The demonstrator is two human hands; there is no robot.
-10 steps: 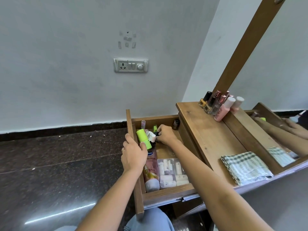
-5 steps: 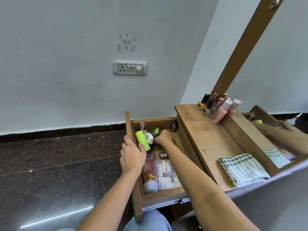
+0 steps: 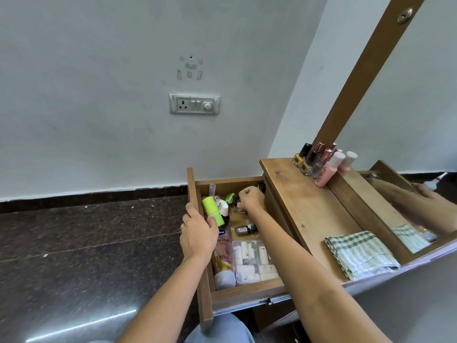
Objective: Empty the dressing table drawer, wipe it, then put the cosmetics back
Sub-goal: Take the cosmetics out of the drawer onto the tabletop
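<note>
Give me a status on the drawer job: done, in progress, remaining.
Done: drawer pulled open, a few bottles stand on the tabletop. In hand: left hand grips the drawer front, right hand pinches a small bottle at the back. Left: green tube, pink tube, clear pouch to remove; wiping with the folded cloth; restocking.

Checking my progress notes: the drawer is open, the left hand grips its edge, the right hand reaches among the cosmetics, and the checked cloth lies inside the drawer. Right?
Not quite. The head view shows the checked cloth lying folded on the dressing table top, outside the drawer. The rest holds: left hand gripping the drawer's edge, right hand among the cosmetics.
</note>
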